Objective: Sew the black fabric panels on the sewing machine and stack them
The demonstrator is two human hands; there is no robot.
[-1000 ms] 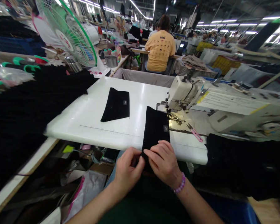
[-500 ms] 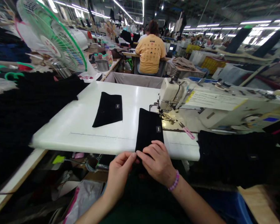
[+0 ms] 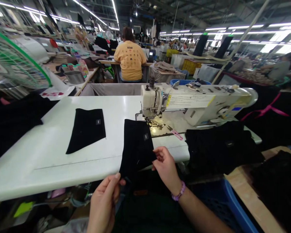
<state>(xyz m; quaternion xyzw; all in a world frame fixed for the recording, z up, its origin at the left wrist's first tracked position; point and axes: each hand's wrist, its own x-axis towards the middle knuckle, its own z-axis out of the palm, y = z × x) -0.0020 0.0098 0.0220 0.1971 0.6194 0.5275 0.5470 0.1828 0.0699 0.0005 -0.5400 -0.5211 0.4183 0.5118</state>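
Note:
A black fabric piece (image 3: 136, 139) with a small dark label lies at the table's front edge, its far right corner close to the needle area of the sewing machine (image 3: 157, 103). Its near left corner is pinched between the thumb and fingers of my left hand (image 3: 105, 192). My right hand (image 3: 165, 163) grips the near right corner, fingers curled around the edge. A short pale thread shows on the cloth near its lower edge. To the left, a second labelled black piece (image 3: 88, 127) lies flat, apart from both hands.
Pink-handled thread snips (image 3: 176, 132) lie right of the needle. Stacked black fabric (image 3: 213, 145) sits on the table's right end, with more black cloth (image 3: 14, 119) at left. A green-rimmed fan (image 3: 21, 58) stands far left. A person in a yellow shirt (image 3: 129, 60) sits ahead.
My hands have moved apart; the right has shifted from beside the left to the cloth's near right corner. The near edge is now spread between them. The view has turned right.

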